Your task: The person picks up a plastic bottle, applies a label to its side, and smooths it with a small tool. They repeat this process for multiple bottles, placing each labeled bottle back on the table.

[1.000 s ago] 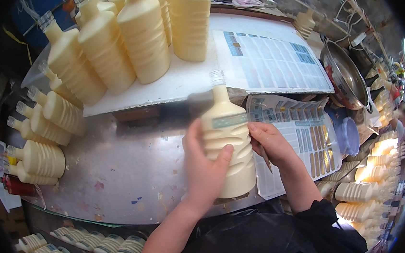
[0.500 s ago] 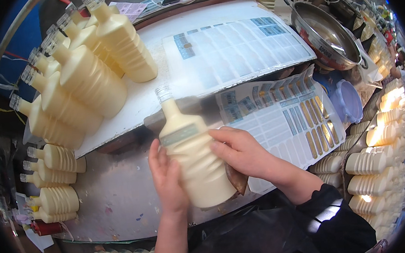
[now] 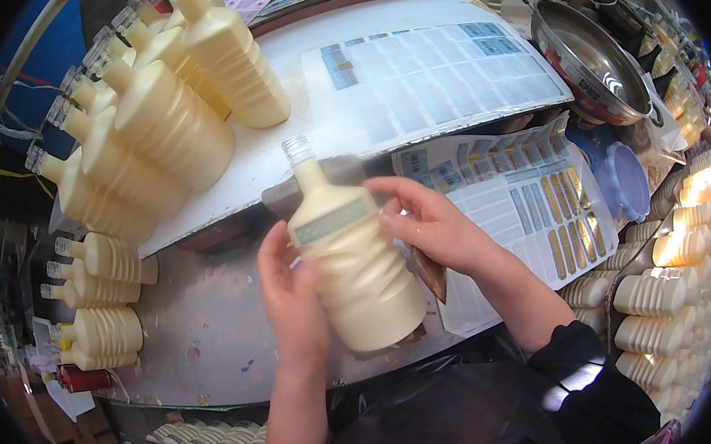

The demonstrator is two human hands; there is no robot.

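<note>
Bottle [image 3: 370, 292], cream, at centre: left fingers [image 3: 273, 250] hold its nine-o'clock side; right fingers [image 3: 403, 191], at two o'clock, grasp a brown piece [image 3: 430, 276] (thumb and forefinger parted beside the label [image 3: 334, 222]).

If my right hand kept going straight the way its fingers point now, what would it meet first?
Probably the cream bottle, at its shoulder beside the blue-grey label; depth is unclear, so the right hand may already be touching it.
</note>
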